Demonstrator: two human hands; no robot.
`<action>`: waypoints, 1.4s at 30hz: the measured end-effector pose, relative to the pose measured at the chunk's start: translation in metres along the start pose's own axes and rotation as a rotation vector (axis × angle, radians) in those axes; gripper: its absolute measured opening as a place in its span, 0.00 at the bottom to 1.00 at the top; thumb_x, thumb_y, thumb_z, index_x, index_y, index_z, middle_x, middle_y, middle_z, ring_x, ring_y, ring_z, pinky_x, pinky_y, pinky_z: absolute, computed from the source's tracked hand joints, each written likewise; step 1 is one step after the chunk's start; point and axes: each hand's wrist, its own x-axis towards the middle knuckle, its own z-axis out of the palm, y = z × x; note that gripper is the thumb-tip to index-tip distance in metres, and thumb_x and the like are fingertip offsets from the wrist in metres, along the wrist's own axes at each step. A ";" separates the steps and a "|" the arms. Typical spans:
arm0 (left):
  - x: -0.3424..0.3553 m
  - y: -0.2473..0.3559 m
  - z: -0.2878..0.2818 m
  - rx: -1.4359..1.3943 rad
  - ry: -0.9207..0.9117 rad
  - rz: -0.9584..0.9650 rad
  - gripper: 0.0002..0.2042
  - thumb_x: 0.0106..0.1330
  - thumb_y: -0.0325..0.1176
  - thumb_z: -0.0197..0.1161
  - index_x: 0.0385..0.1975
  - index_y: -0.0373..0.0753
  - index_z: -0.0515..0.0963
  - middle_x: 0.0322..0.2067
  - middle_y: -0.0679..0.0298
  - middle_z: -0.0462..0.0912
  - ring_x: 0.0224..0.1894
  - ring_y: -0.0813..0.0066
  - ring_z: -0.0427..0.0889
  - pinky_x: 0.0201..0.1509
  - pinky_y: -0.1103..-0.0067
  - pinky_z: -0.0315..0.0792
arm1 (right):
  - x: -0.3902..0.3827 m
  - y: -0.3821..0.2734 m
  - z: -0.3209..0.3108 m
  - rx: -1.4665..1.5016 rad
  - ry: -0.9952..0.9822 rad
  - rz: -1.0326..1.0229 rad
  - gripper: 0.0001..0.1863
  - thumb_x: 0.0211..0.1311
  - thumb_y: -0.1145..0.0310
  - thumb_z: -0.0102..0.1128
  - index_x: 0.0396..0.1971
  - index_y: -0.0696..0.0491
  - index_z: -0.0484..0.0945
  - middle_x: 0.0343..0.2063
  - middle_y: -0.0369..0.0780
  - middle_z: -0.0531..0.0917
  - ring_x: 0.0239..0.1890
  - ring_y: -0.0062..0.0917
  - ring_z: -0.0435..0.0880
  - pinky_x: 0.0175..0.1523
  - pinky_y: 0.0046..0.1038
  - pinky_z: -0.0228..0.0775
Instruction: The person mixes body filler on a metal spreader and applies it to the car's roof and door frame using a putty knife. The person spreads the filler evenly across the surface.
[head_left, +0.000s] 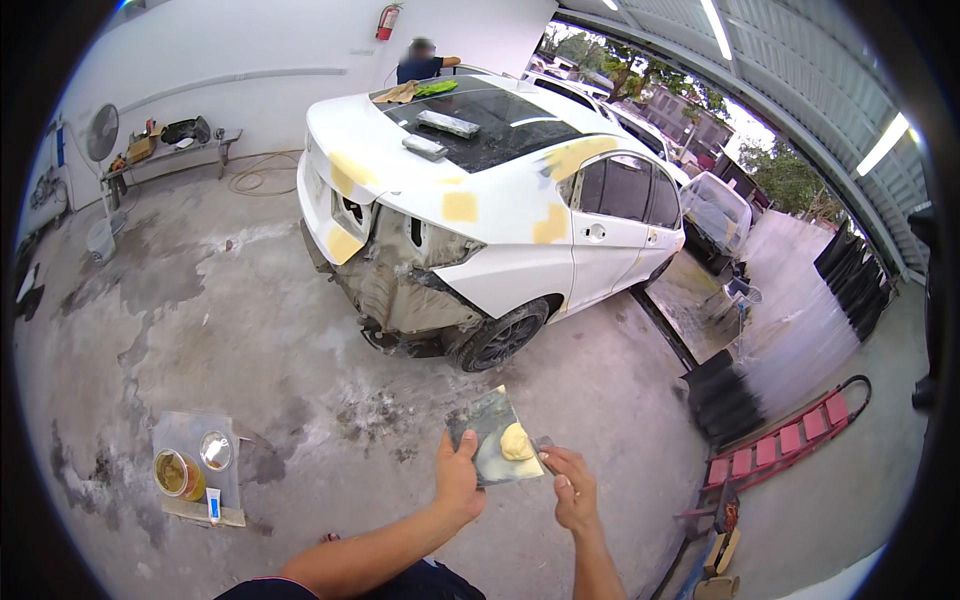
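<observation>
Car: white sedan (pixel 500 190), rear bumper off, yellow filler patches
Roof: person (pixel 420 62) leaning over
Floor: open can (pixel 178 473) on board (pixel 190 505)
Wall: fan (pixel 101 132), bench (pixel 170 155), fire extinguisher (pixel 387 20)
Right: red creeper (pixel 780 440)

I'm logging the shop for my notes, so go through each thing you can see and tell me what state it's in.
White car: rear bumper off, yellow filler patches on the body.
Metal board: held in the left hand, a lump of pale filler on it.
Right hand: closed on a small tool at the board's edge.
Can: open, its lid beside it.
Tube: lying flat.
</observation>
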 end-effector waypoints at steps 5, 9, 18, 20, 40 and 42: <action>-0.008 -0.005 0.006 -0.102 -0.050 -0.094 0.15 0.79 0.34 0.53 0.62 0.42 0.68 0.54 0.65 0.78 0.53 0.72 0.79 0.58 0.71 0.77 | 0.013 -0.023 0.000 0.486 0.366 0.079 0.28 0.76 0.47 0.42 0.49 0.56 0.81 0.53 0.45 0.83 0.56 0.39 0.79 0.64 0.41 0.67; 0.001 -0.007 0.008 -0.103 -0.057 0.011 0.15 0.80 0.33 0.51 0.62 0.40 0.68 0.55 0.65 0.78 0.53 0.73 0.79 0.60 0.73 0.75 | 0.003 -0.033 0.040 0.867 0.460 0.230 0.27 0.76 0.47 0.44 0.53 0.54 0.79 0.54 0.42 0.82 0.62 0.37 0.74 0.63 0.41 0.68; 0.026 0.006 -0.011 0.303 -0.088 0.023 0.16 0.80 0.31 0.50 0.64 0.36 0.67 0.55 0.61 0.79 0.54 0.74 0.77 0.60 0.76 0.70 | 0.028 -0.019 -0.008 -0.353 -0.117 -0.028 0.13 0.65 0.58 0.59 0.45 0.45 0.86 0.47 0.34 0.84 0.52 0.31 0.79 0.59 0.46 0.64; 0.024 0.000 -0.012 0.308 0.097 -0.034 0.16 0.80 0.31 0.49 0.64 0.35 0.68 0.55 0.61 0.79 0.53 0.74 0.77 0.60 0.75 0.70 | 0.038 -0.030 -0.005 -0.524 -0.429 -0.167 0.10 0.61 0.58 0.64 0.41 0.40 0.86 0.45 0.25 0.84 0.49 0.24 0.79 0.53 0.49 0.61; 0.029 0.005 -0.012 0.096 0.025 -0.066 0.16 0.79 0.31 0.49 0.63 0.38 0.68 0.55 0.62 0.78 0.54 0.70 0.78 0.59 0.72 0.74 | 0.037 -0.041 -0.012 -0.312 -0.253 -0.380 0.13 0.54 0.61 0.67 0.37 0.50 0.82 0.46 0.34 0.85 0.45 0.32 0.78 0.55 0.38 0.64; 0.025 0.005 -0.007 0.042 0.050 -0.071 0.15 0.79 0.32 0.51 0.62 0.39 0.67 0.54 0.63 0.78 0.53 0.70 0.79 0.58 0.70 0.75 | 0.028 -0.033 -0.004 -0.053 -0.111 -0.314 0.15 0.61 0.57 0.62 0.40 0.53 0.81 0.47 0.40 0.84 0.46 0.33 0.78 0.56 0.36 0.66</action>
